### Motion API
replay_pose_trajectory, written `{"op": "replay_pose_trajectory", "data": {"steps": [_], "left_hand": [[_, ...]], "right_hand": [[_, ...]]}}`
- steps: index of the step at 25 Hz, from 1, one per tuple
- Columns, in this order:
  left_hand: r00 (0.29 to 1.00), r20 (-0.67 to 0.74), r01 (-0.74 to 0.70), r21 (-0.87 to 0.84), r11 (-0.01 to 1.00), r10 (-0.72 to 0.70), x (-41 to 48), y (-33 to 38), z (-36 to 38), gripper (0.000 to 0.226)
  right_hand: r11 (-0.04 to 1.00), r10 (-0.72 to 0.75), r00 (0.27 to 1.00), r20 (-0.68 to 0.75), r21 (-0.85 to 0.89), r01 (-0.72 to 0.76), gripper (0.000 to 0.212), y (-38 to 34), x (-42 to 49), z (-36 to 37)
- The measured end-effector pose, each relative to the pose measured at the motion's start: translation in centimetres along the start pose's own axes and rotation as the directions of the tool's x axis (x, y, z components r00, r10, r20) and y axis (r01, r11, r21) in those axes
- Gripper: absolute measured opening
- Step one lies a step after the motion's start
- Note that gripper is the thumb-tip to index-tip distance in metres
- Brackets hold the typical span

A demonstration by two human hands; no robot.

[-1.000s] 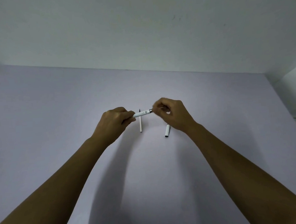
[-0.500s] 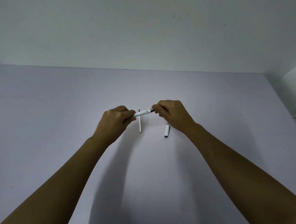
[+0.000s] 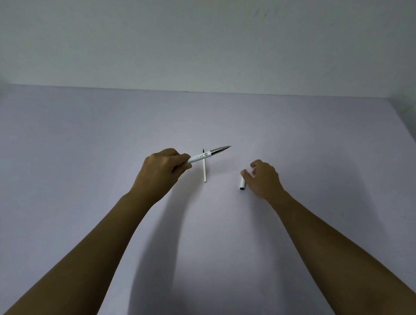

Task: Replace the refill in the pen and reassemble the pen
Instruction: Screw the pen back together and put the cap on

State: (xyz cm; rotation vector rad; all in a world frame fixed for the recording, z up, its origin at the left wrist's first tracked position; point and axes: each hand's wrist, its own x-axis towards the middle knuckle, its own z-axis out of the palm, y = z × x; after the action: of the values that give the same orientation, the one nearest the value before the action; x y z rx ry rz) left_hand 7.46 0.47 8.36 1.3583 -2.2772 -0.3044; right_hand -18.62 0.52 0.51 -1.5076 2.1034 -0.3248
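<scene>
The slim white plastic pen with a silver metal tip section [image 3: 208, 153] is held up above the pale lilac table top [image 3: 82, 164], a little left of the middle of the scene, its body slanting so that the pointed tip aims to the right and slightly far. The left hand [image 3: 162, 170] is closed around the pen's rear end, the fingers wrapped over the barrel, so only the front part with small print and the silver cone shows. Directly behind and below the pen, a thin white plastic refill tube with a dark tip [image 3: 204, 168] lies flat on the table, running near to far with the dark tip at the far end; the pen crosses over its far part in this view, and whether they touch cannot be told. To the right, well apart from the refill, a short white plastic pen cap with a dark end [image 3: 242, 183] lies on the table, its dark end toward the near side. The right hand [image 3: 262, 177] hovers just beside the cap on its right, fingers loosely spread and curled and holding nothing, with the fingertips close to the cap's far end. Both bare forearms reach in from the near edge, casting soft shadows on the table, and a plain grey-white wall [image 3: 196, 37] rises beyond the far edge.
</scene>
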Motion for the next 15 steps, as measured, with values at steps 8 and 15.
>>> {"op": "replay_pose_trajectory", "data": {"steps": [8,15], "left_hand": [[1.000,0.023,0.021,0.014,1.000,-0.021,-0.9,-0.7,-0.2,0.007],[1.000,0.022,0.017,0.019,1.000,-0.017,-0.5,-0.4,-0.2,0.006]], "right_hand": [[0.993,0.015,0.996,0.084,-0.118,-0.005,0.026,-0.3,-0.3,1.5],[0.766,0.198,0.967,0.160,0.590,-0.255,0.038,-2.4,0.0,-1.9]]}}
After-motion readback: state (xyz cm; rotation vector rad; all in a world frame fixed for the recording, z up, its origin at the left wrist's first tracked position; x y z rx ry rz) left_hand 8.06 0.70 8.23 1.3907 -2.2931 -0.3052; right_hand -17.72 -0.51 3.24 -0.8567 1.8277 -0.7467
